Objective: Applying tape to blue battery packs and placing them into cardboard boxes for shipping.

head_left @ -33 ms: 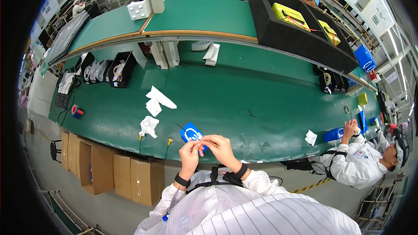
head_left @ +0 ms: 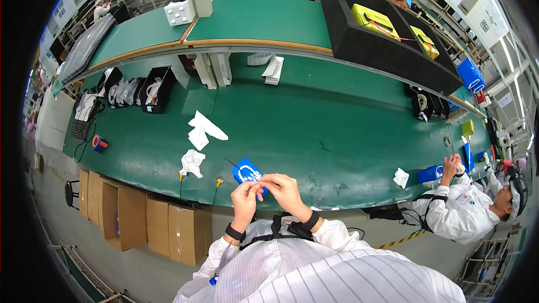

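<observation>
Close to the table's front edge, a blue flat block (head_left: 246, 171) with white strands or markings on top lies just beyond my hands. My left hand (head_left: 245, 199) is closed in a pinch, its fingertips meeting those of my right hand (head_left: 282, 189). The right fingers are pinched too, over the near corner of the blue block. Whatever sits between the fingertips is too small to make out. A thin dark lead (head_left: 230, 161) sticks out at the block's far left side. Left of my hands, a cable with a yellow connector (head_left: 219, 182) hangs over the edge.
Crumpled white wipes (head_left: 192, 163) and a white cloth (head_left: 205, 129) lie to the left. A roll of tape (head_left: 99, 143) stands farther left, near black bins (head_left: 157, 90). Cardboard boxes (head_left: 163, 224) stand below the edge. At right, a co-worker (head_left: 463, 210) handles a blue block (head_left: 430, 173).
</observation>
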Tool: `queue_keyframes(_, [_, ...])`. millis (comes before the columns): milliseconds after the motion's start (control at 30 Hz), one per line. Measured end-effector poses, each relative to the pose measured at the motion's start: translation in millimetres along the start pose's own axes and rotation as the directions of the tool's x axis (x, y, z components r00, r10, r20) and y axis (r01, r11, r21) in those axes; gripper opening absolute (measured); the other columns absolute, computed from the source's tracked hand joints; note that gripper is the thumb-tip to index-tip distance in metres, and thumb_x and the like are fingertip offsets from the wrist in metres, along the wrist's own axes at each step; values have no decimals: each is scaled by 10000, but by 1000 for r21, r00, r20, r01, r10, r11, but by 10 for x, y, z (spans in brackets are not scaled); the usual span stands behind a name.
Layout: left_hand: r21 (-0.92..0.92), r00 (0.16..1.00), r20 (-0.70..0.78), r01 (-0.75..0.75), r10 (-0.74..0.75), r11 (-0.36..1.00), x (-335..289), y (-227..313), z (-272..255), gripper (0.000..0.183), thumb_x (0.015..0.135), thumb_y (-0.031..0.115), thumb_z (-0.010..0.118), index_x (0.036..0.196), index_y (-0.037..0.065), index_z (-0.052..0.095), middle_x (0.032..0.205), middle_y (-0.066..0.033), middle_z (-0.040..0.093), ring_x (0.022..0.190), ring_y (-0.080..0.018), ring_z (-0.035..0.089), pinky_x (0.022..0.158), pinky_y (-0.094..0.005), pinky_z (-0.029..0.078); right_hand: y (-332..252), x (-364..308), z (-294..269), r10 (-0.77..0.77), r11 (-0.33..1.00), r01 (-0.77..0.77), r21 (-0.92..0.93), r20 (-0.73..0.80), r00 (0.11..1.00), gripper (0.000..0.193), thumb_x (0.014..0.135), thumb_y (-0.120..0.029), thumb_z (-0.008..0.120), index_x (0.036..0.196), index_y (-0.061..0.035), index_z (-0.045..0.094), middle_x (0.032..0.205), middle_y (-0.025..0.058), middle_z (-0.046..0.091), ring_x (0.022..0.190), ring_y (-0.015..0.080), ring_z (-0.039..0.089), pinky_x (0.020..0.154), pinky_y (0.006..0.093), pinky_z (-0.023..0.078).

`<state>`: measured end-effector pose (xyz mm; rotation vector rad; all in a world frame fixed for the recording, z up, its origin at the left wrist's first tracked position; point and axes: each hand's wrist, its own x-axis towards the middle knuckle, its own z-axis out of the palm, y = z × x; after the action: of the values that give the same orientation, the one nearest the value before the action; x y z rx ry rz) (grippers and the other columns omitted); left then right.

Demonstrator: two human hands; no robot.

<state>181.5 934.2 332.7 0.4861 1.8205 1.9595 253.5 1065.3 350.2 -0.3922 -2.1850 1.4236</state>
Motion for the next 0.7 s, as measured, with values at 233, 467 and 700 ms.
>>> queue_keyframes(233, [-41, 1000, -24, -5, 4, 999, -7, 28, -10, 46, 929, -24, 631, 966, -33, 606, 826, -79, 693, 697, -103, 648, 653, -227, 518, -98, 16, -33, 214, 974, -216, 67, 41, 976, 149, 893, -131, 685, 1020, -53, 695, 812, 102, 701, 678, 204, 638, 609, 309, 489])
queue_keyframes(467, [-11, 1000, 7, 1, -1, 1000, -11, -24, 7, 32, 939, -7, 626, 962, -22, 609, 841, -70, 691, 707, -90, 642, 657, -222, 513, 8, 35, -84, 197, 964, -213, 157, 112, 974, 143, 902, -90, 672, 1033, -35, 667, 776, 84, 663, 682, 117, 604, 618, 265, 474])
queue_keyframes(700, [-23, 999, -30, -10, 10, 1000, -12, -69, 7, 21, 926, -11, 627, 945, -20, 626, 827, -65, 689, 722, -108, 651, 673, -232, 521, 134, 21, -81, 307, 846, -377, 378, 234, 923, 271, 964, -111, 618, 1227, -60, 578, 871, 39, 645, 815, 109, 603, 746, 275, 490])
